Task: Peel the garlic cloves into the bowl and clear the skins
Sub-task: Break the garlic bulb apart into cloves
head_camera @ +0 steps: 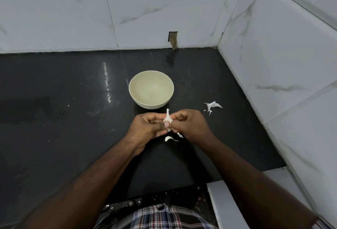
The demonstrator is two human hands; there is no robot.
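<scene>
Black polished desk [73,86] runs under my arms to marble-veined wall tiles [73,9]. Nearest me, one garlic clove [168,138] lies on the desk just below my hands, a scrap of skin [180,135] beside it. Above that, my left hand [148,125] and right hand [189,125] meet, fingers of both curled and pinching a second clove [167,118], its papery tail pointing up. Off to the right sits a small heap of skins [212,106]. Beyond my hands stands the pale bowl [151,104], nothing in it.

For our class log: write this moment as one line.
both hands: left hand, right hand hold garlic clove | bowl: empty | skins: on counter
</scene>
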